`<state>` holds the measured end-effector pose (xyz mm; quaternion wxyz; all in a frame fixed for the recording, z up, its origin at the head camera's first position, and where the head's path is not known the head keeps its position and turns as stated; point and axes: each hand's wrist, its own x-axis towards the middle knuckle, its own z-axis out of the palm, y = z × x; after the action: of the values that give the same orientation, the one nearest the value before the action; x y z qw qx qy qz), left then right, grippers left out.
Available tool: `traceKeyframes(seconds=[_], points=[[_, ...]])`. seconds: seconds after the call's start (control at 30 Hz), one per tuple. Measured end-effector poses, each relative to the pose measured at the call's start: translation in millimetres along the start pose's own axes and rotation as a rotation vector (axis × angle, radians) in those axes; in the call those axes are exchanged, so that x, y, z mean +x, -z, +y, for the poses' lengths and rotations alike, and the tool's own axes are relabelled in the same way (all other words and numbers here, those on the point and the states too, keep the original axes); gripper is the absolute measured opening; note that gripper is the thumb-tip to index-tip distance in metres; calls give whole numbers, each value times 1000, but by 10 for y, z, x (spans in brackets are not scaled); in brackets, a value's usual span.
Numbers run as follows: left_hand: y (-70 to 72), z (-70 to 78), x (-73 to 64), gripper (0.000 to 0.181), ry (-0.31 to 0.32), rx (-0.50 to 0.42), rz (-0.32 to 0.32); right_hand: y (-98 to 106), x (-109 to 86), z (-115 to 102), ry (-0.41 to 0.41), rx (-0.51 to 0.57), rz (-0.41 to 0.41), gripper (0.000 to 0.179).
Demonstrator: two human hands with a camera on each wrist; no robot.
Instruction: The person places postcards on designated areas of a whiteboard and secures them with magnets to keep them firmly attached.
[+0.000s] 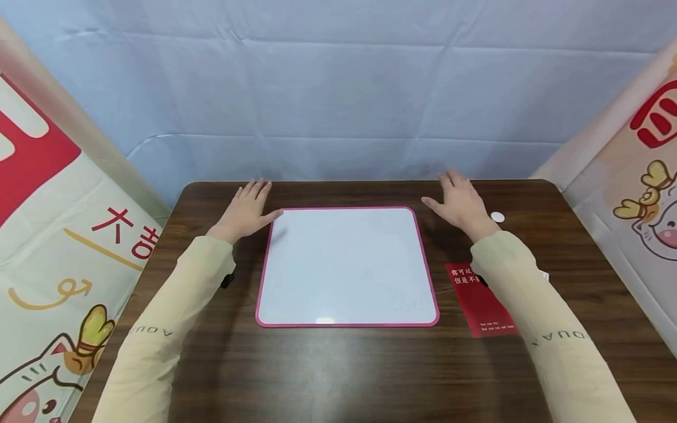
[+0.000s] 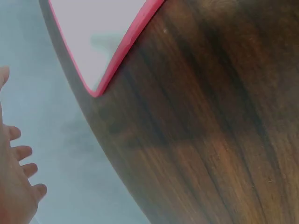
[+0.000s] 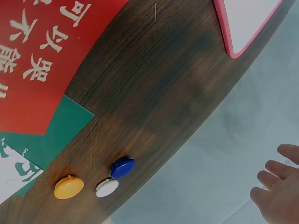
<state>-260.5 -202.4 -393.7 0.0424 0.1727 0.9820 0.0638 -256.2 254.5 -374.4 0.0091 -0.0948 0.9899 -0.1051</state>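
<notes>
A white board with a pink rim (image 1: pixel 346 267) lies flat on the dark wood table (image 1: pixel 338 376). My left hand (image 1: pixel 246 212) hovers by its far left corner with fingers spread, the thumb overlapping that corner in the head view. Beyond the far right corner, my right hand (image 1: pixel 459 204) is held out with straight fingers and holds nothing. In the wrist views, the left hand (image 2: pixel 16 175) and right hand (image 3: pixel 280 184) both appear empty, past the table's edge. A white round magnet (image 1: pixel 498 217) lies just right of the right hand.
Blue (image 3: pixel 123 167), white (image 3: pixel 107 187) and orange (image 3: pixel 68 187) round magnets lie near the far edge. A red card (image 1: pixel 483 305) with white writing is partly under the right sleeve, overlapping a green card (image 3: pixel 65 126). A pale blue cloth (image 1: pixel 338 94) hangs behind the table.
</notes>
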Motion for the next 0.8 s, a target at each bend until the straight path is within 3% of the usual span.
traceKeyframes(seconds=[0.8], points=[[-82,82,-244,82,-70,-6,-22,-9,-160,-71,55,-66,-57,76]])
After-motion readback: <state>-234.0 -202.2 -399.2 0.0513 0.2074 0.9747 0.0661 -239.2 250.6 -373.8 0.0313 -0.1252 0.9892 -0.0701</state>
